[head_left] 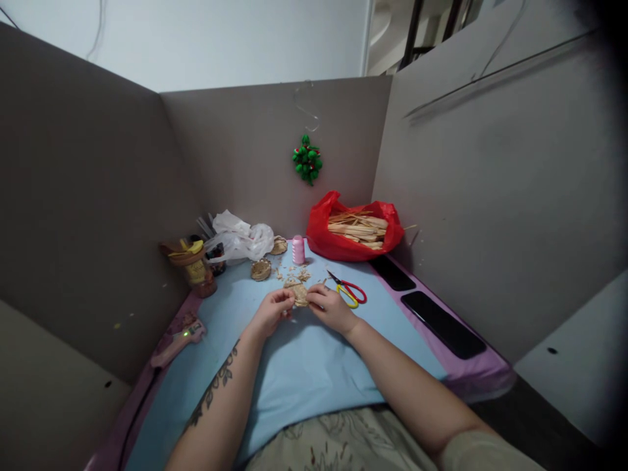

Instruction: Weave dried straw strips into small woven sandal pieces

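Head view: left hand [273,310] and right hand [332,309] pinch woven straw [300,296] at twelve o'clock, seemingly shaping it; next needs steadiness

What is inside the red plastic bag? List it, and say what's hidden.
Inside the red bag lies a loose heap of pale, straw-like strips. The upper strips and the bag's sides cover whatever lies deeper, so that can't be seen.
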Motion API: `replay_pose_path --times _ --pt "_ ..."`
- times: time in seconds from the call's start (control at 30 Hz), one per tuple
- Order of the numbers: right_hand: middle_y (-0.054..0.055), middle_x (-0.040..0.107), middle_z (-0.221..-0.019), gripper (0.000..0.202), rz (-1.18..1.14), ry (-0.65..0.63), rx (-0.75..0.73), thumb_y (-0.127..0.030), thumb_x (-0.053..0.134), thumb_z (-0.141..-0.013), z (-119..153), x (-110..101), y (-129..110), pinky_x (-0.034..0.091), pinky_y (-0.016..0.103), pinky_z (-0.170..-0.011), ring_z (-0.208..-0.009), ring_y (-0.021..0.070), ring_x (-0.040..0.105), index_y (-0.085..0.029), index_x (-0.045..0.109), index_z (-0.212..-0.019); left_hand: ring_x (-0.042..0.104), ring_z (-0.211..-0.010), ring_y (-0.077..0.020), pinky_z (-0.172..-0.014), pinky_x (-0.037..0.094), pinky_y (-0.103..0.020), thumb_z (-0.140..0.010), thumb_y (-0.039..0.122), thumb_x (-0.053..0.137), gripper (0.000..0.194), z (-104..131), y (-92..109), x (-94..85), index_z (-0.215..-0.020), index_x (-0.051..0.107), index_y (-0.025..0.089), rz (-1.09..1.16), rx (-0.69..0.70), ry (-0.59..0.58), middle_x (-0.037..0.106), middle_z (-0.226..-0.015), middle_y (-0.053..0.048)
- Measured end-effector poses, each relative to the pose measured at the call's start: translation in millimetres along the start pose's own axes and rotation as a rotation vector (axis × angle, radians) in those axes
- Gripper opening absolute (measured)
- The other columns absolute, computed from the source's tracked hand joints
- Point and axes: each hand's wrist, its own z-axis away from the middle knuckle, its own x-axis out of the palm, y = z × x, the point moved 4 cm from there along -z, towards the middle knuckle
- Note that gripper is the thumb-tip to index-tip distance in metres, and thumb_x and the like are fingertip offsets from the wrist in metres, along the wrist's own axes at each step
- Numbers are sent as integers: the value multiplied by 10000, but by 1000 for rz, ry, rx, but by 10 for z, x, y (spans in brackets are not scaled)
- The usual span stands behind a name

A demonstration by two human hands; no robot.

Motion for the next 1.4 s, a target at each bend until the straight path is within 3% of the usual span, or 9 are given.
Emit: replay_pose_path --times 0.3,0.67,1.13,1.27,1.4 --pt "70 589 -902 167 10 21 12 -123 505 -789 -3 25 24 473 312 -759 -836 169 563 -204 620 -880 444 -547 -64 -498 452 -199 -571 320 739 308 19 -6 35 -716 521 158 49 -42 -50 478 -667 36" --pt "66 584 -914 155 -15 40 31 -139 511 -797 10 30 59 477 318 -772 -849 167 558 -211 610 -892 449 -501 -65 -484 414 -188 -659 385 675 301 -35 -20 -15 -764 504 161 -7 68 25 503 -596 36" --pt "57 593 -867 155 -60 122 56 -123 529 -768 5 -7 69 486 307 -753 -815 160 574 -204 630 -854 489 -508 -71 -478 413 -190 -619 351 706 307 -38 -10 6 -700 488 150 21 41 24 540 -591 35" --pt "49 597 -852 140 -93 159 86 -136 551 -755 -5 -22 75 486 297 -737 -800 156 578 -207 638 -839 448 -424 -56 -431 364 -179 -653 336 668 264 -43 5 -10 -803 534 166 -71 112 71 528 -547 63" --pt "39 592 -834 155 -134 160 147 -116 545 -748 -13 -41 84 488 286 -727 -774 147 577 -209 640 -828 537 -514 -86 -502 409 -199 -711 329 603 274 -50 12 -8 -912 623 143 -183 155 36 601 -620 12"
